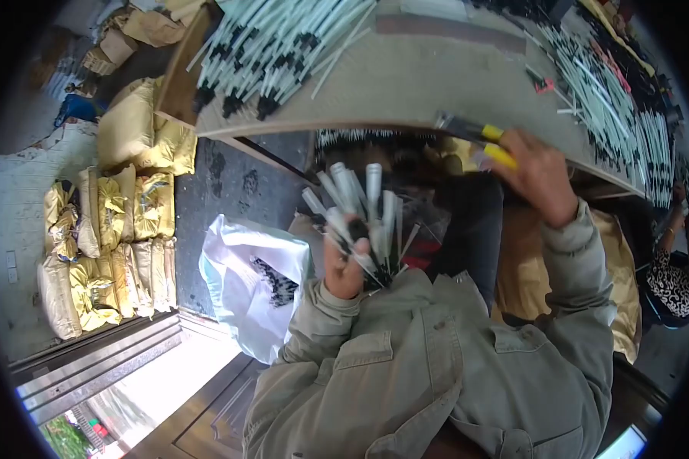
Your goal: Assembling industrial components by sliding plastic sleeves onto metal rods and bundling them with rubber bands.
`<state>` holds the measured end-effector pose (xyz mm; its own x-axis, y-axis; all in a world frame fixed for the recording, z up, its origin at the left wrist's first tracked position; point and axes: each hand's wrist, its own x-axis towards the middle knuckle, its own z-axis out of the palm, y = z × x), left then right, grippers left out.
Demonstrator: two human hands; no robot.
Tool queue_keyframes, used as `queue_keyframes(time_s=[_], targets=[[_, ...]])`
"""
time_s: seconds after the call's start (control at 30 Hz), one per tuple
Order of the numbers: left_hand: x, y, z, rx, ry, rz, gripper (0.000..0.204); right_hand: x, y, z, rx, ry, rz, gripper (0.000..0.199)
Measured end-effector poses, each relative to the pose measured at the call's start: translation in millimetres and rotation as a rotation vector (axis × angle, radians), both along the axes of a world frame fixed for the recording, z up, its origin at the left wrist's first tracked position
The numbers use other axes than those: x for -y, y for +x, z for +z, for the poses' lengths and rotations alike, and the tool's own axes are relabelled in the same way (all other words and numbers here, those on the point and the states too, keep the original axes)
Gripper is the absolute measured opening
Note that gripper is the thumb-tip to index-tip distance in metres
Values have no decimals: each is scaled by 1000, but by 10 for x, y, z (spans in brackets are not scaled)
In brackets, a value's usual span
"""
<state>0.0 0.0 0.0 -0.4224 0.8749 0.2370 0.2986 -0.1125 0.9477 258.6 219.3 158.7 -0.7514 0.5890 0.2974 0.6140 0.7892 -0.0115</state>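
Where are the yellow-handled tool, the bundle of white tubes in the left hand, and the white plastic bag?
yellow-handled tool (491,144), head view, on the yellow grip.
bundle of white tubes (364,206), head view, middle of the fanned tubes.
white plastic bag (241,283), head view, on its white side.

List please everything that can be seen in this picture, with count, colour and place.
tubes: a bunch, too many to count, white with black ends, fanned out in the left hand
tool: one, yellow handles, in the right hand at the table edge
table: one, grey-brown, across the top
tube piles: two, white and black, on the table at upper left and far right
plastic bag: one, white, with dark pieces inside, on the floor below the left hand
sacks: many, yellow and tan, stacked on the floor at left
another person: one, in patterned clothes, at the right edge
jacket: one, grey-green, worn by the person
left hand: holds the tubes
right hand: grips the tool
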Motion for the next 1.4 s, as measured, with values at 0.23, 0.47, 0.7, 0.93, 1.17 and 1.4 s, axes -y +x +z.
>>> queue_keyframes(time_s=[0.23, 0.47, 0.7, 0.93, 1.17, 1.4], targets=[[-472, -896, 1233, 397, 308, 214, 36, -909, 249, -210, -51, 274, -184, 37], [-1989, -1598, 2798, -578, 45, -57, 25, -984, 233, -198, -177, 145, -191, 36], [-3835, -1714, 2327, -914, -315, -31, 63, -1036, 237, -180, -193, 109, -161, 38], [-3990, -1406, 1669, -896, -98, -272, 68, -1070, 308, -197, -210, 56, -150, 41], [-3959, -1422, 2037, -711, -59, -398, 73, -1073, 302, -232, -228, 69, -160, 42], [-3623, -1262, 2712, -800, 28, -532, 47, -996, 436, -265, -403, 278, -132, 28]])
